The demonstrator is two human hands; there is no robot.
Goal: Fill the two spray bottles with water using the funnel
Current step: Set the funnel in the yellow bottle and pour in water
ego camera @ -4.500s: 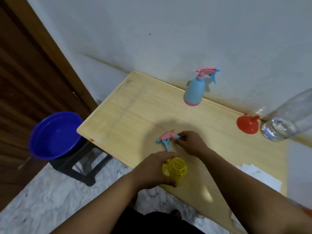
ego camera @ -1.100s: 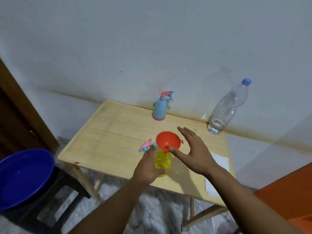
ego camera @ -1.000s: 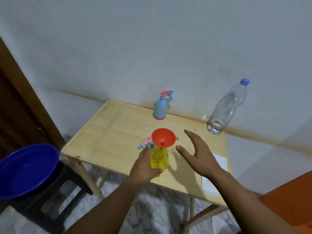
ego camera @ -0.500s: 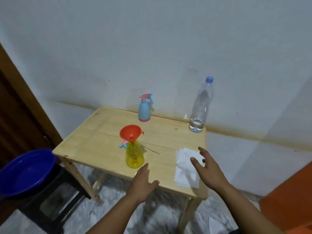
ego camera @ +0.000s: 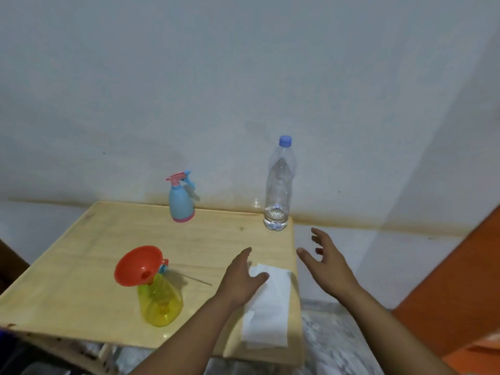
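At the lower left of the frame we see the yellow spray bottle (ego camera: 159, 301) standing on the wooden table (ego camera: 81, 253) with its sprayer off and the orange funnel (ego camera: 138, 265) seated in its neck. The funnel's long axis leans off vertical, its wide mouth tipped toward the upper left, so we judge that a fast pour could rock it out of the neck or knock the light, apparently empty bottle over if nothing steadies it. Just behind the funnel a bit of the detached sprayer head (ego camera: 164, 266) shows, with its thin dip tube (ego camera: 194, 280) lying on the wood and pointing toward lower right. Farther back, at centre left, the blue spray bottle (ego camera: 180, 203) stands upright against the wall, its pink and blue nozzle pointing right, the sprayer on. Our left hand (ego camera: 242, 277) hovers at centre with fingers loosely extended, holding nothing, over the edge of a white paper towel (ego camera: 266, 307). The capped clear water bottle (ego camera: 278, 185) stands upright at the table's far right corner, with only a little water at its base, perhaps too little for both bottles. It is close to the edge, so a clumsy reach could tip it off. Our right hand (ego camera: 326, 262) is spread wide, empty, beyond the table's right edge and below that bottle.
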